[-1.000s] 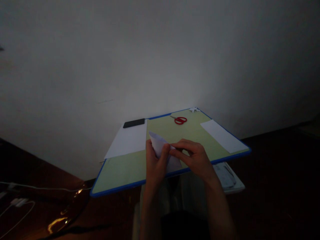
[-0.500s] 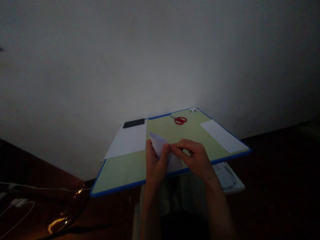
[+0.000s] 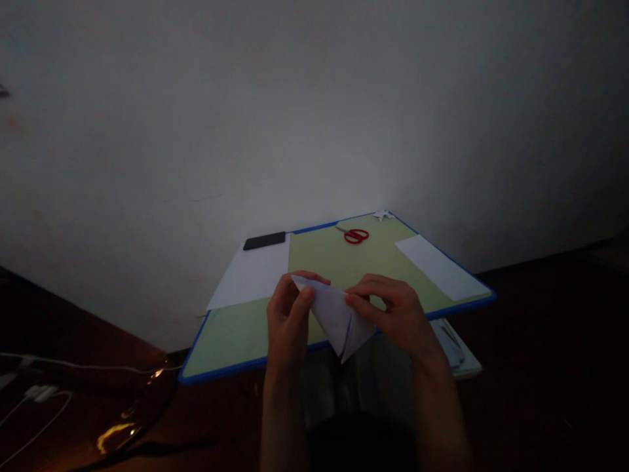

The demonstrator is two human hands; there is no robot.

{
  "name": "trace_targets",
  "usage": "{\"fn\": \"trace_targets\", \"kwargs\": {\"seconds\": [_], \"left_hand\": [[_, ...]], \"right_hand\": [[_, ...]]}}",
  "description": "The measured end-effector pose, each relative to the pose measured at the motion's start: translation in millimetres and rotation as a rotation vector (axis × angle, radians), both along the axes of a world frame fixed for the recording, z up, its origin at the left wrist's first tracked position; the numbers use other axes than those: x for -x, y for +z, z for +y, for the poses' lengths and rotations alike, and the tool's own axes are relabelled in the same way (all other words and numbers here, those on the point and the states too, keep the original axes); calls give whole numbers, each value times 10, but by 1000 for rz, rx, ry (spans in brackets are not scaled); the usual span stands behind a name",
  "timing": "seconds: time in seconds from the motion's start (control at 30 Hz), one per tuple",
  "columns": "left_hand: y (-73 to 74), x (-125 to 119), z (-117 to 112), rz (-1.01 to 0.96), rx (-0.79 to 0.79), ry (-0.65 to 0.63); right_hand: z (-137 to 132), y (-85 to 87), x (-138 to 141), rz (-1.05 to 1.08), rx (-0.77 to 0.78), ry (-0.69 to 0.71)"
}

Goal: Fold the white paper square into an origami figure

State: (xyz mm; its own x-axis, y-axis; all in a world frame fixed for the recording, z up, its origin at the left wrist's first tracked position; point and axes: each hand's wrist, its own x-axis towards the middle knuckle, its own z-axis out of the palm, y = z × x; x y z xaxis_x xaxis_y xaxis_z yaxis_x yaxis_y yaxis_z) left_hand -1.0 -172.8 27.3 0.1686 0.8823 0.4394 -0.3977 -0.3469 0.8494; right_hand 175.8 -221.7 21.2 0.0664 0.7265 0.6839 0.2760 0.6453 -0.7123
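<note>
Dim grey wall (image 3: 314, 118) rising behind a pale green bench (image 3: 236, 334) edged in blue.

A broad white sheet (image 3: 250, 278) covers the far left of the top, and a narrower white sheet (image 3: 442, 269) lies along the right side. Between them, near the front edge, the left hand (image 3: 289, 324) grips the upper left corner of a folded white paper (image 3: 331, 311), thumb in front, fingers behind; the right hand (image 3: 390, 308) pinches its upper right edge between thumb and fingers. The paper's lower tip points down over the bench's front edge, a dark slit running up from it. Farther back are a flat black slab (image 3: 264, 241) on the broad sheet, red-handled scissors (image 3: 350, 233), and a small white paper shape (image 3: 382, 215) at the far right corner.
</note>
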Motion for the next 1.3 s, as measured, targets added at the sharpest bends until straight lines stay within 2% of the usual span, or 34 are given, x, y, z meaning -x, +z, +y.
{"fn": "trace_targets", "kwargs": {"seconds": [0.27, 0.63, 1.1, 1.2, 1.3], "left_hand": [[12, -57, 2, -29, 15, 187], [17, -78, 22, -166, 114, 211], [34, -116, -31, -194, 168, 246], [8, -148, -43, -171, 128, 326], [-29, -193, -60, -113, 67, 484]], "right_hand": [[12, 9, 29, -46, -31, -14], [5, 11, 38, -54, -44, -8], [22, -11, 37, -90, -68, -47], [35, -21, 48, -98, -84, -59], [47, -28, 57, -120, -111, -70]]}}
